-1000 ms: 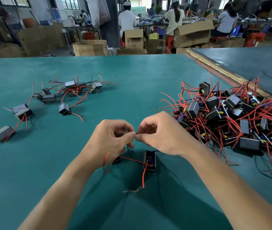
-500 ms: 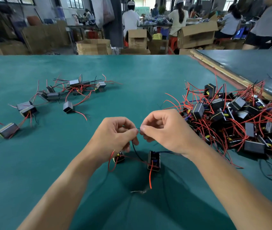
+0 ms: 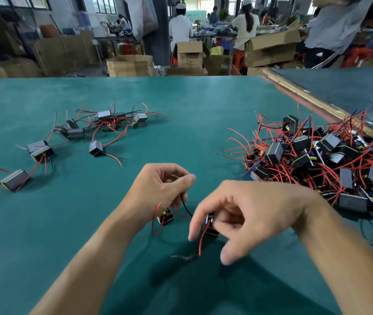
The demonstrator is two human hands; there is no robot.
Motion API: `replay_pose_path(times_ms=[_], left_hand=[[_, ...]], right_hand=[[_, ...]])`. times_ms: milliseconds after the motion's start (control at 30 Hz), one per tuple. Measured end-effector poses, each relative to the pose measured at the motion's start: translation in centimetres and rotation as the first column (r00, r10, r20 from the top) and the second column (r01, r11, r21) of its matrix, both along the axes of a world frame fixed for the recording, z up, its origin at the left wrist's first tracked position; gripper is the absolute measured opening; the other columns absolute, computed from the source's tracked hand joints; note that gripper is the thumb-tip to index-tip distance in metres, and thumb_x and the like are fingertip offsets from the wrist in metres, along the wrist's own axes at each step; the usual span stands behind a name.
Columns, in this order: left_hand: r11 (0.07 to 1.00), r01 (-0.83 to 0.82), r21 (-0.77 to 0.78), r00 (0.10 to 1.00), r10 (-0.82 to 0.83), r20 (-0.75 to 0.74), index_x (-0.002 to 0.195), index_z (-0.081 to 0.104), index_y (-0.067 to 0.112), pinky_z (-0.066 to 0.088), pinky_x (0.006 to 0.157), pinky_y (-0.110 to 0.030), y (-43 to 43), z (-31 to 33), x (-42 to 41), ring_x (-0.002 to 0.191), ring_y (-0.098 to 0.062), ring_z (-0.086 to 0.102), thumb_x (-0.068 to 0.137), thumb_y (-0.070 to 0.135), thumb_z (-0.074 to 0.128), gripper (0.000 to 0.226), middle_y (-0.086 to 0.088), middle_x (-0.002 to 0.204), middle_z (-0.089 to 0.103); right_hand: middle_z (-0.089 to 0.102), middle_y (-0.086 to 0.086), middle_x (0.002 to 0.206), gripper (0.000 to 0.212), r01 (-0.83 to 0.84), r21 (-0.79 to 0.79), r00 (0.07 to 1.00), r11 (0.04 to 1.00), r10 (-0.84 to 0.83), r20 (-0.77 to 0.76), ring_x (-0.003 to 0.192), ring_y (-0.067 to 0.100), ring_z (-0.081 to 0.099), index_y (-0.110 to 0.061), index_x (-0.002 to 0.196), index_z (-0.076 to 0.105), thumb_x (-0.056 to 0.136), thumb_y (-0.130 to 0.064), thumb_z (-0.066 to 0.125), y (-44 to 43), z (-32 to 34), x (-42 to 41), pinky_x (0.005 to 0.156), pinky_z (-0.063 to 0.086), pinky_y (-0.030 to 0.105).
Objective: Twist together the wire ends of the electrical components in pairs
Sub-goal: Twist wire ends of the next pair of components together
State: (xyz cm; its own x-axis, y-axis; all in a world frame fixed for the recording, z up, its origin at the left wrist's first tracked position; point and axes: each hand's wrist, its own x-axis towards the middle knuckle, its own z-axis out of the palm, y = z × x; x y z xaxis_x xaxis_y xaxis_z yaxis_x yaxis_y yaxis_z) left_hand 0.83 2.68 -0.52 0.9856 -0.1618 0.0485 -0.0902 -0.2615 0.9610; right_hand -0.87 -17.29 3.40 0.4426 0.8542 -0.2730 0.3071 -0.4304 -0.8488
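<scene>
Components (image 3: pixel 166 218): two, laid near the counter's (image 3: pixel 181 121) front edge; judged light, easily dragged.
Wire: black wire (image 3: pixel 185 206), thin, springy; best pinched near its tip.
Hands: apart; left hand (image 3: pixel 158 189) is clamped on the black wire, right hand (image 3: pixel 249 214) is spread open.

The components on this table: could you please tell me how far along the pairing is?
Done, apparently: the linked components spread at the left. In hand: the left hand pinches a black wire above one component, while the right hand hovers open over a second component. Left: the large tangled pile at the right.
</scene>
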Motion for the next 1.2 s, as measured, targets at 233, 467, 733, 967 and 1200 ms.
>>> replay_pose_path(times_ms=[233, 467, 733, 967, 1200], left_hand=[[0.997, -0.068, -0.03, 0.997, 0.069, 0.03, 0.074, 0.067, 0.008, 0.042, 0.043, -0.02, 0.2, -0.2, 0.4, 0.04, -0.012, 0.049, 0.091, 0.01, 0.065, 0.017, 0.001, 0.055, 0.061], [0.991, -0.131, -0.035, 0.987, 0.134, 0.085, 0.078, 0.066, 0.008, 0.041, 0.041, -0.021, 0.2, -0.6, 0.5, 0.038, -0.012, 0.047, 0.091, 0.01, 0.066, 0.013, 0.0, 0.048, 0.058], [0.993, -0.105, -0.047, 0.991, 0.108, 0.077, 0.075, 0.068, 0.009, 0.044, 0.042, -0.021, 0.0, -0.6, 0.3, 0.04, -0.014, 0.049, 0.096, 0.013, 0.059, 0.023, -0.001, 0.054, 0.061], [0.995, 0.028, -0.091, 0.999, -0.024, 0.039, 0.072, 0.072, 0.01, 0.048, 0.047, -0.021, 0.3, 0.0, 0.0, 0.045, -0.014, 0.052, 0.097, 0.011, 0.057, 0.029, -0.004, 0.062, 0.068], [0.993, 0.094, -0.071, 0.995, -0.093, 0.024, 0.081, 0.071, -0.004, 0.044, 0.046, -0.019, 0.5, 0.0, 0.0, 0.044, -0.012, 0.049, 0.096, 0.013, 0.058, 0.025, -0.001, 0.054, 0.062]], right_hand=[[0.051, -0.014, 0.049, 0.002, 0.031, -0.029, 0.995, 0.999, -0.028, 0.096, 0.045, 0.0, 0.038, -0.014, 0.082, 0.076, 0.083, -0.015, 0.078, 1.5, -1.0, -0.6, 0.047, 0.03, 0.014], [0.041, 0.001, 0.051, 0.021, 0.54, 0.397, 0.766, 0.742, -0.629, 0.134, 0.046, 0.017, 0.034, -0.023, 0.071, 0.078, 0.087, -0.034, 0.068, 1.2, -1.2, 1.0, 0.049, 0.031, 0.027], [0.063, -0.02, 0.055, 0.026, 0.674, 0.353, 0.532, 0.649, -0.758, 0.378, 0.048, 0.007, 0.054, -0.02, 0.072, 0.073, 0.094, -0.029, 0.061, 2.0, -2.5, 1.7, 0.055, 0.048, 0.033], [0.07, -0.009, 0.063, 0.008, 0.65, 0.381, 0.571, 0.657, -0.754, 0.326, 0.054, 0.007, 0.059, -0.02, 0.08, 0.071, 0.086, -0.025, 0.072, 2.4, -2.8, 1.6, 0.062, 0.053, 0.035], [0.055, -0.026, 0.052, 0.01, 0.568, 0.4, 0.551, 0.719, -0.694, 0.465, 0.038, 0.003, 0.043, -0.022, 0.077, 0.068, 0.082, -0.023, 0.077, 2.0, -3.0, 1.6, 0.045, 0.03, 0.011]])
